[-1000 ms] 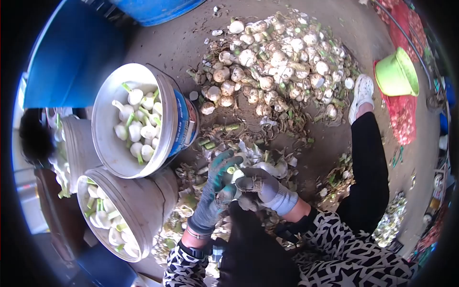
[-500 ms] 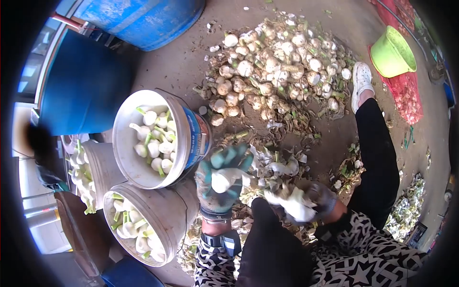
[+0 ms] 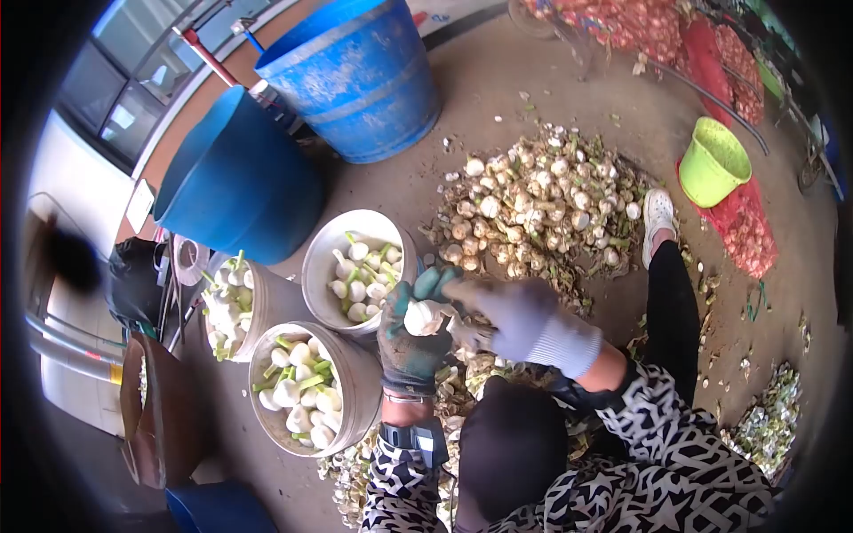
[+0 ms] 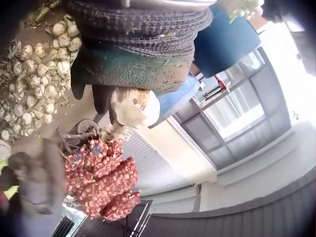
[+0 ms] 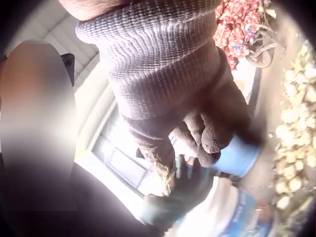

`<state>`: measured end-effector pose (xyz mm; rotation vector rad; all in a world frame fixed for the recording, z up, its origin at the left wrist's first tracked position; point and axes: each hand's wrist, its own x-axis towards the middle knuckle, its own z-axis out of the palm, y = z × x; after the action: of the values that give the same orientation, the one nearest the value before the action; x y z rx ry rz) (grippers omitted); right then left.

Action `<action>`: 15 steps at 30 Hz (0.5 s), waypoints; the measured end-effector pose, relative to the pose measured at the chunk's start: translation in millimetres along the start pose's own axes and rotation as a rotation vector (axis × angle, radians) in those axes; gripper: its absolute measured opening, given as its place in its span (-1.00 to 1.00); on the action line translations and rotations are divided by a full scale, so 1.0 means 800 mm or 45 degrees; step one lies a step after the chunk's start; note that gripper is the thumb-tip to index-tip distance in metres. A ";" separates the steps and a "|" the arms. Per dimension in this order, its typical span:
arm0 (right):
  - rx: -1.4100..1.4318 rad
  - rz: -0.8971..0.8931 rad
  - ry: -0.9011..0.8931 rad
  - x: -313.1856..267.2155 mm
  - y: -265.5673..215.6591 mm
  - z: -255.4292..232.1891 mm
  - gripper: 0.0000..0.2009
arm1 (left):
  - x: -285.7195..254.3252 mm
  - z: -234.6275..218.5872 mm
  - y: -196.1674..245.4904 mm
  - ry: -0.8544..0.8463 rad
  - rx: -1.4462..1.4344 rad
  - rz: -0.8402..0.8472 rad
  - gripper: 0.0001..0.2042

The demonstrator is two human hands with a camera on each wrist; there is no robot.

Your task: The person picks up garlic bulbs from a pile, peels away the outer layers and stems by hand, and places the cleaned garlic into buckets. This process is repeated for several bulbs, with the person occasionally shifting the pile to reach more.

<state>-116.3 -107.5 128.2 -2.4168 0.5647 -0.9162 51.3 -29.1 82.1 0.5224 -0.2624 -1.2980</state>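
Note:
My gloved left hand point(image 3: 413, 355) holds a whitish garlic bulb point(image 3: 425, 318), fingers curled round it. In the left wrist view the bulb point(image 4: 136, 107) juts out below the glove, with brown patches and dry skin trailing from it. Close to its right comes my gloved right hand point(image 3: 529, 324), blurred at the fingertips. Dry garlic skin point(image 5: 165, 173) shows at the right thumb, pinched there beside the left hand point(image 5: 180, 195). Three white buckets of trimmed garlic stand left of my hands: an upper one point(image 3: 404, 235), a lower one point(image 3: 364, 382) and one farther left point(image 3: 280, 306).
A heap of untrimmed garlic point(image 3: 533, 204) lies on the floor ahead. Peelings point(image 3: 346, 475) are strewn beneath my hands. Two blue tubs, one point(image 3: 364, 80) upright and one point(image 3: 240, 178) leaning, stand beyond the buckets. A lime-green bucket point(image 3: 715, 164) sits by red net sacks point(image 3: 746, 240).
The head view has swung, showing more of the far tubs. My right hand rose from the lower right, where it held loose white skins, to the bulb in my left hand.

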 end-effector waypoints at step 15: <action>0.902 0.109 -0.416 -0.110 -0.129 -0.139 -0.88 | -0.046 0.024 0.066 0.215 -0.010 0.515 -0.52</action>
<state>-233.7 -11.5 216.6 -1.8198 0.1706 -0.5385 77.6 11.0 129.1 0.5371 -0.2092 -0.8572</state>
